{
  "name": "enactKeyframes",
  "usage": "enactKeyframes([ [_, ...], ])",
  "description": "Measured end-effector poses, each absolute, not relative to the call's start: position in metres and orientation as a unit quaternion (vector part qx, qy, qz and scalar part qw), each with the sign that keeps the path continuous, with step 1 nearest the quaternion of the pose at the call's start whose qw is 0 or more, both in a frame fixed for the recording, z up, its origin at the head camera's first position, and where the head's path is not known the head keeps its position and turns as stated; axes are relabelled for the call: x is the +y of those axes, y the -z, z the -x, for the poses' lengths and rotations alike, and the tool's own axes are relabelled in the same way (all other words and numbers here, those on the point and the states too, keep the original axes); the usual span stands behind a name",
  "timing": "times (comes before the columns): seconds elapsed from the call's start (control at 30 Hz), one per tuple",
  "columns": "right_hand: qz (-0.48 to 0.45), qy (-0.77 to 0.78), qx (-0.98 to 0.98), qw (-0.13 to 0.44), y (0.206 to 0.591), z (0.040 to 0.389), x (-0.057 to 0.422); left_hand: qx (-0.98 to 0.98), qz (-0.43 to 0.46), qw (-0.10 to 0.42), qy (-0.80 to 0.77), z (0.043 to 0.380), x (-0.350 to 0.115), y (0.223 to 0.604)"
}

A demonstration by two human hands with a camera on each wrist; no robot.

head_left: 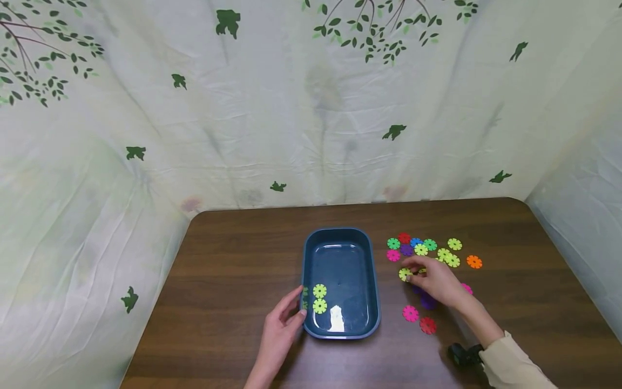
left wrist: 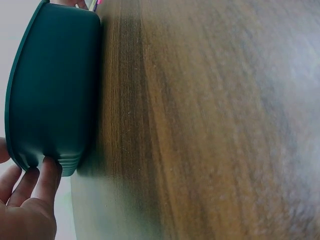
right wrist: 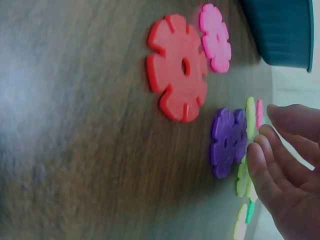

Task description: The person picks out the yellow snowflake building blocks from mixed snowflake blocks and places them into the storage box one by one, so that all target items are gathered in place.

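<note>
Flower-shaped plastic pieces are seen on a wooden tabletop (right wrist: 100,165) beside a right hand (right wrist: 290,185).
The scene is shown tipped sideways. A large red piece (right wrist: 172,60), pierced by a central hole, is shown nearest, with a pink piece (right wrist: 212,30) just beside it. Two purple pieces (right wrist: 220,150) are seen nearer the hand, one partly hidden by the other. Yellow-green pieces (right wrist: 242,180) are glimpsed past the slightly bent fingers; whether any is touched cannot be told. At upper right, a blue-green container (right wrist: 285,32) is cut off by the frame.
</note>
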State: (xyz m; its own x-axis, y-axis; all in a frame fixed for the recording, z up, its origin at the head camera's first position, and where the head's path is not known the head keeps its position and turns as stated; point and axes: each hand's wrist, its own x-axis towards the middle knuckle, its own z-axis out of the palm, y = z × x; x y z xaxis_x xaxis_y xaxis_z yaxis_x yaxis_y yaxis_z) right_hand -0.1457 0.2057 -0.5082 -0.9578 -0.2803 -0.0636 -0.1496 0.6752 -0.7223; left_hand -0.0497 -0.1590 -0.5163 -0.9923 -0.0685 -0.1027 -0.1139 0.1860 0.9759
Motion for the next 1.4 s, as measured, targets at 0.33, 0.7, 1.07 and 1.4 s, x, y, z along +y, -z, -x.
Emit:
enactKeyframes([
  [0.33, 0.13, 0.372, 0.915, 0.088, 0.511, 0.15, 0.207, 0.762, 0.049, 0.01, -0.646, 0.049, -0.16, 0.518],
  [0.7, 0.15, 0.348, 0.921, 0.084, 0.514, 0.155, 0.206, 0.756, 0.046, 0.007, -0.653, 0.049, -0.16, 0.516],
  [1.07, 0.165, 0.355, 0.914, 0.108, 0.514, 0.16, 0.202, 0.761, 0.047, 0.008, -0.648, 0.049, -0.161, 0.518],
  [1.4, 0.157, 0.348, 0.916, 0.122, 0.514, 0.16, 0.198, 0.749, 0.041, 0.004, -0.661, 0.049, -0.159, 0.519],
])
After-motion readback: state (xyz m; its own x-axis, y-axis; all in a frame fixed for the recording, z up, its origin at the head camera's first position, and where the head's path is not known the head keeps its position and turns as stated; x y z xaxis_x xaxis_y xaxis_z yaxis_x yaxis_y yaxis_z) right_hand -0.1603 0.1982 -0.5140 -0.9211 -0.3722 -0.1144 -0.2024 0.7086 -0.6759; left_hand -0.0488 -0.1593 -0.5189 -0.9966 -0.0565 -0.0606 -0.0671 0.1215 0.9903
